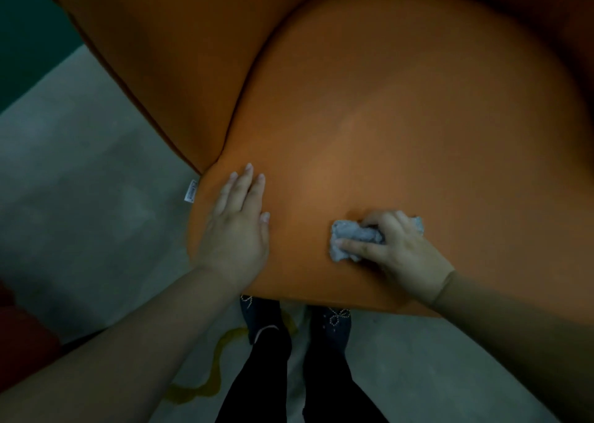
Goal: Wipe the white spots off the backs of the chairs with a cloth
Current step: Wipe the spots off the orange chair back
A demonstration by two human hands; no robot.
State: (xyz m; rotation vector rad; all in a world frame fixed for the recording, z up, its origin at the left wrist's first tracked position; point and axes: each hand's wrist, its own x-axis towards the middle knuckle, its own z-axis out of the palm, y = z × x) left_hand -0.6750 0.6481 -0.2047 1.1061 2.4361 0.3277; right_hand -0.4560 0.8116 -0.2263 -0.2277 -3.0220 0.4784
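Fingers (369,247) of the right hand (398,249) pinch the bunched cloth (353,236) against the chair back (401,117), left hand (238,226) flat beside it; spots seemingly faint.

Grey floor (80,197) under orange chair (401,133), yellow streak (215,364).

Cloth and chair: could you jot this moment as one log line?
step: wiping | right hand: grips cloth against chair back | left hand: flat on chair back | white spots: none discernible
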